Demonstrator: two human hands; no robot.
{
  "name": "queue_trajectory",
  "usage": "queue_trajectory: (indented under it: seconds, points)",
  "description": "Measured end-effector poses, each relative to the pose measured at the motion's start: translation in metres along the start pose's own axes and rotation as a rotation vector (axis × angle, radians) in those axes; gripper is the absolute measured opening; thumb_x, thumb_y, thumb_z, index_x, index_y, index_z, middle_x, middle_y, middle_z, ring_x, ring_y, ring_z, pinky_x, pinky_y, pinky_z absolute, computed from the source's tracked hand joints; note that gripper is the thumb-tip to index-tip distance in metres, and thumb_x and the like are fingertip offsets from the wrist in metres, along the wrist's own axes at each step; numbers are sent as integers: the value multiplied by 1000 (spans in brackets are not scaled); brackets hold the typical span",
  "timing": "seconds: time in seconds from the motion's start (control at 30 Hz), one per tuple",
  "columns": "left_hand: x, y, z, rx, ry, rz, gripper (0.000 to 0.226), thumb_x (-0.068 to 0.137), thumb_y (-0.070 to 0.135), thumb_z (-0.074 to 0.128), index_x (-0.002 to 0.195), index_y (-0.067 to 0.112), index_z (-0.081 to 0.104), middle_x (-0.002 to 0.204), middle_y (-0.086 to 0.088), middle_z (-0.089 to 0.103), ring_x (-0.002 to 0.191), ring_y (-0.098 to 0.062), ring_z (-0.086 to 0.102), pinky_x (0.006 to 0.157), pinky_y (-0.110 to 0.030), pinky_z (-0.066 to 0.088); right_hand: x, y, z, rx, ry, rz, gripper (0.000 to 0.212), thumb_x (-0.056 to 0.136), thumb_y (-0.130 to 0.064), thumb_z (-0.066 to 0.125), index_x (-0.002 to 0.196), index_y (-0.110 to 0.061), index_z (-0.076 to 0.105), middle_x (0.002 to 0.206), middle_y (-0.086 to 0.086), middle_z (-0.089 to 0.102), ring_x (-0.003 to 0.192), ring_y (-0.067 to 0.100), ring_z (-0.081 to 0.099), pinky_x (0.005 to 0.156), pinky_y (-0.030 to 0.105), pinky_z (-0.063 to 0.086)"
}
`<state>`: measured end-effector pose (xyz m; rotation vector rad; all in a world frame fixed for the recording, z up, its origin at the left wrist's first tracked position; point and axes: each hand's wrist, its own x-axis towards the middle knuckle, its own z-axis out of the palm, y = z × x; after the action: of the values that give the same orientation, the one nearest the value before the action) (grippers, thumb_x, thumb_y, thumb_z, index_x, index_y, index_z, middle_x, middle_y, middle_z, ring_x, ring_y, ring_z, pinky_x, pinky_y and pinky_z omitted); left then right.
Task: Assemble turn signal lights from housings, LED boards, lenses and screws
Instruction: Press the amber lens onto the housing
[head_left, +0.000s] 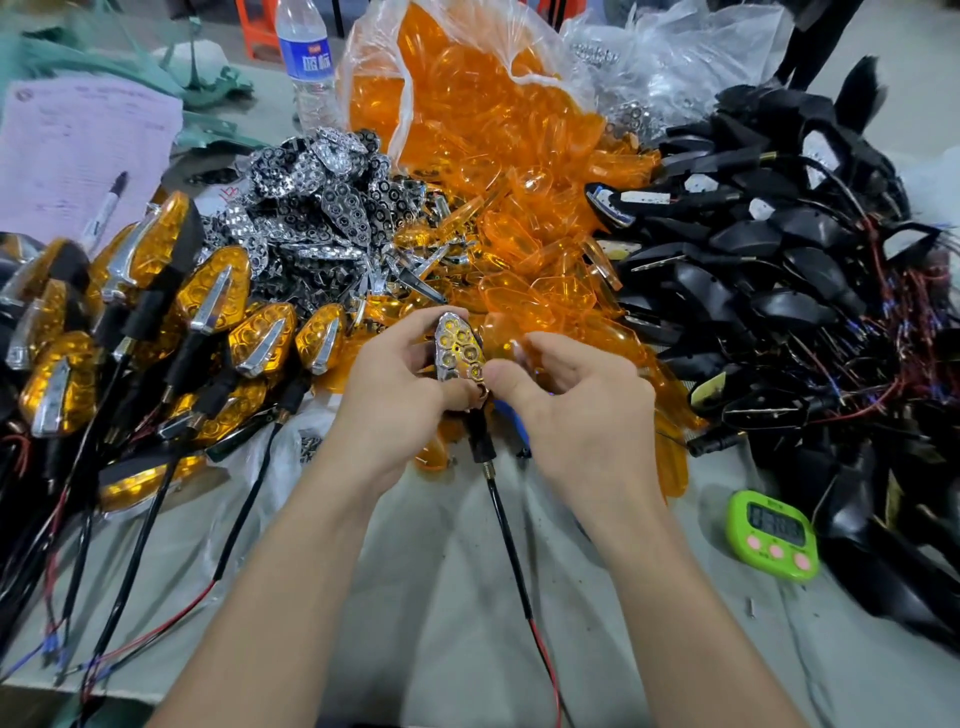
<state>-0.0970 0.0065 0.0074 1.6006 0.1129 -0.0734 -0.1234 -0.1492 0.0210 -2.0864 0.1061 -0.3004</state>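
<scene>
My left hand (400, 395) grips a turn signal housing (460, 348) with a chrome honeycomb reflector and LEDs showing on top; its black stem and cable (506, 525) hang down toward me. My right hand (566, 400) is curled beside it, thumb touching the housing's lower right edge, fingers around a clear orange lens (514, 345) that is partly hidden. Behind the hands spreads a heap of orange lenses (519, 249). Chrome reflectors (322, 202) lie left of centre. Black housings with wires (779, 270) are piled on the right.
Finished orange lights (156, 322) with cables lie stacked at left. A green timer (774, 535) sits at lower right. A water bottle (306, 57), a plastic bag of lenses (447, 78), a pink paper (78, 150) and a marker (106, 210) are at the back.
</scene>
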Motion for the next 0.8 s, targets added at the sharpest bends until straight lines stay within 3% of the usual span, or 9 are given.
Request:
queue_trajectory:
  seconds: [0.1,0.13,0.2,0.3,0.37,0.43,0.53,0.6,0.8]
  points:
    - [-4,0,4,84,37,84,62,70,-9,81,118,28,71,99,-1,79,91,-31,75,83,-60,62,2,-3,3,156,-7,45,19,74,-53,80,92,-52,73,79,-28,72,84,4,71,77,24,61]
    - [-5,1,6,130,43,118,59,68,1,83,118,31,71,100,2,79,94,-29,76,83,-58,62,2,-4,5,152,-13,63,28,73,-53,80,100,-51,75,79,-30,72,87,-2,72,80,20,60]
    - [-9,3,11,227,54,173,55,66,14,80,114,38,69,100,13,79,94,-13,76,85,-48,62,1,-4,8,76,-13,72,35,74,-58,77,108,-48,74,83,-31,70,94,0,71,89,31,60]
    - [-13,6,14,316,63,209,58,64,17,74,116,40,63,102,20,76,97,0,72,86,-38,62,-4,-8,12,-36,-20,41,10,84,-56,74,84,-46,72,68,-30,65,76,3,65,73,35,56]
    - [-13,4,13,314,23,205,62,65,11,74,123,32,61,107,12,75,101,-9,73,88,-44,61,-6,-8,14,-25,-21,29,20,87,-48,76,75,-33,70,65,-19,65,64,7,58,60,30,45]
    - [-12,1,10,258,-44,177,69,72,-9,76,130,24,57,111,3,73,102,-17,72,88,-51,61,-6,-9,13,-42,-27,37,21,88,-44,77,74,-31,68,63,-15,64,61,8,56,58,26,39]
    - [-12,-1,8,182,-110,142,76,77,-32,62,135,17,54,116,-6,71,102,-16,72,81,-39,59,-6,-11,13,-86,-21,49,22,89,-45,75,74,-30,68,64,-14,65,62,8,58,57,26,40]
    - [-12,-2,8,130,-127,132,78,78,-36,55,137,15,54,118,-8,71,104,-16,72,80,-33,56,-6,-12,14,-120,-18,51,26,91,-46,73,73,-29,65,64,-12,64,62,8,58,55,24,38]
    - [-13,-5,6,138,-127,176,82,78,-34,57,142,16,58,126,-1,72,118,-12,69,100,-40,58,-3,-14,15,-245,-81,49,32,95,-45,66,72,-27,54,63,-10,57,59,9,53,53,23,33]
